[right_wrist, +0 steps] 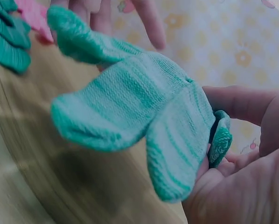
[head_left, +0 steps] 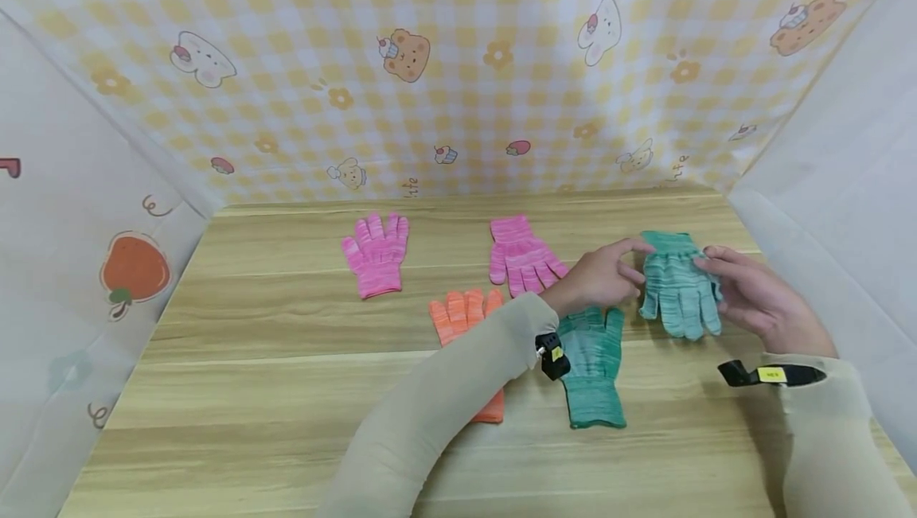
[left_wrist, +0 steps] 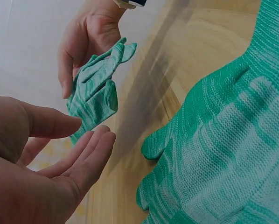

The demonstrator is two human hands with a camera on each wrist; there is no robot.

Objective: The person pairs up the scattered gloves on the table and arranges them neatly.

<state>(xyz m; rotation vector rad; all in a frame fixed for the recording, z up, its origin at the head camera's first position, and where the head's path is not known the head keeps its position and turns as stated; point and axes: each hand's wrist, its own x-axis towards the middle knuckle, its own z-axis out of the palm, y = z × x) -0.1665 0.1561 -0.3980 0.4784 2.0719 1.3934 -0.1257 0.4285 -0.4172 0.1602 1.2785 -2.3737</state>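
My right hand [head_left: 752,295] holds a light green knitted glove [head_left: 680,287] by its side edge, thumb on the near face. Its cuff points to the back and its fingers hang toward me; the right wrist view shows the loose glove fingers [right_wrist: 125,102] up close. At the cuff's left side is my left hand [head_left: 605,275], index finger extended and thumb apart from the other fingers. In the left wrist view, its fingertips [left_wrist: 107,135] are right by the glove's edge. A darker green glove [head_left: 595,367] lies flat below my left wrist, cuff toward me.
Two pink gloves [head_left: 380,255] lie apart toward the back of the wooden table [head_left: 286,391]. An orange glove [head_left: 458,315] is partly hidden under my left forearm. A yellow checked cloth [head_left: 466,104] stands behind, with pale cloth walls [head_left: 845,160] at both sides.
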